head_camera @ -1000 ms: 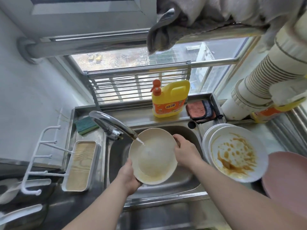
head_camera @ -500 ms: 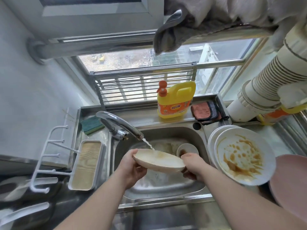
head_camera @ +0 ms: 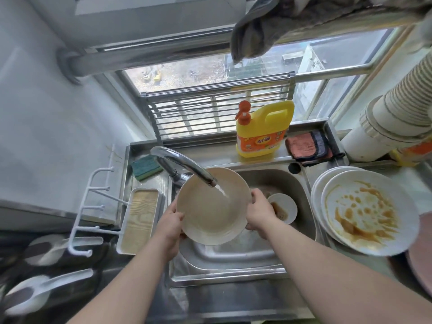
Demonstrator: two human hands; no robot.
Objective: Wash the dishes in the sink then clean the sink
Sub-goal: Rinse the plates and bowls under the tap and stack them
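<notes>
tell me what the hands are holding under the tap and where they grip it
Both hands hold the beige plate by its rim: the left hand on the left edge, the right hand on the right edge, under the running faucet.

beige bowl (head_camera: 211,206), yellow bottle (head_camera: 263,132) — orange cap

You see a white hook rack (head_camera: 93,206) on the left wall, a wood-lined tray (head_camera: 138,220) below it, and white ladles (head_camera: 46,249) lower left. Stacked paper cups (head_camera: 397,113) lean in upper right. A grey cloth (head_camera: 261,26) hangs overhead.
</notes>
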